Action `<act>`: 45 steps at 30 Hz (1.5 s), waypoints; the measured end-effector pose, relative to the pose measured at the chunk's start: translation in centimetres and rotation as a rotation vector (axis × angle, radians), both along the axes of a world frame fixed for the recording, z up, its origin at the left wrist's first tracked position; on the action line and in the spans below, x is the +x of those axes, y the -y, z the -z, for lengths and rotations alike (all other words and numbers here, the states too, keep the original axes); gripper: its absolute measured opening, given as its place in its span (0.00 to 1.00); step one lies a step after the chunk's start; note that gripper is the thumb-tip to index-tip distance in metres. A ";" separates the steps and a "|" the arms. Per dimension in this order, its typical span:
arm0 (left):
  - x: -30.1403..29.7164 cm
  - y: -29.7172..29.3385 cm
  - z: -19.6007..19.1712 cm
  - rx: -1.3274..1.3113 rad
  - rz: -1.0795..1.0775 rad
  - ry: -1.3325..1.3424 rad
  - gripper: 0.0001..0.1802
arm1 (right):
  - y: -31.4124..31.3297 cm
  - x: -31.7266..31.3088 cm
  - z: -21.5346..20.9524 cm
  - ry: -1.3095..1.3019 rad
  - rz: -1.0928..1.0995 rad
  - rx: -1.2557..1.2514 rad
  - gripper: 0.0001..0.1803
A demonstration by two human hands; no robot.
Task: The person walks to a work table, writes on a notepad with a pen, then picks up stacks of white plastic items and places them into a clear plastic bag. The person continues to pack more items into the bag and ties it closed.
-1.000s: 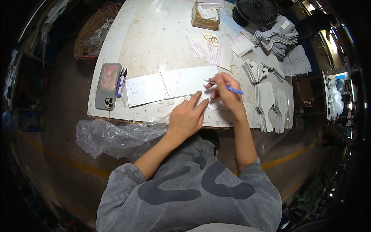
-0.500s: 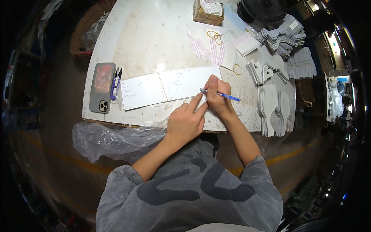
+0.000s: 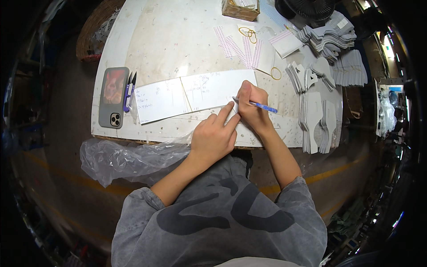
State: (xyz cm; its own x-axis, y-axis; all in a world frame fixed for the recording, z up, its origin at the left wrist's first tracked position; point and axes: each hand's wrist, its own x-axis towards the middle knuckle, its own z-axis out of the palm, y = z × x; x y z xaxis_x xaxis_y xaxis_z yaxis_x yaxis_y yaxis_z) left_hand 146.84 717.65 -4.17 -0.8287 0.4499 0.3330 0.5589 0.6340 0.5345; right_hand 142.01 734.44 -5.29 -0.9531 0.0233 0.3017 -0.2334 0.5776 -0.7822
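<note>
White card (image 3: 220, 93) — banded, blue-inked; left hand (image 3: 213, 135) spread at its edge, right hand (image 3: 253, 110) gripping pen (image 3: 267, 107).

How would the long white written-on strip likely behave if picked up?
The long white strip is probably light, since it looks thin. Its straight edges suggest some stiffness, though at that length it might bow if lifted by one end. The rubber band across it may hold any layers together.
</note>
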 end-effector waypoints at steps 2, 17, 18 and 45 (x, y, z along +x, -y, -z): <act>0.0 0.0 -0.1 -0.003 0.001 0.001 0.19 | 0.0 0.0 0.0 0.000 0.012 0.003 0.24; 0.1 0.0 0.1 0.009 -0.007 -0.002 0.19 | 0.1 -0.1 0.1 -0.041 0.064 0.009 0.24; 0.1 -0.1 0.1 0.009 -0.008 -0.001 0.19 | 0.1 0.0 0.2 -0.046 0.072 0.000 0.24; 0.1 -0.2 -0.2 0.026 -0.015 0.004 0.20 | 0.6 0.0 -0.2 -0.012 0.188 -0.088 0.24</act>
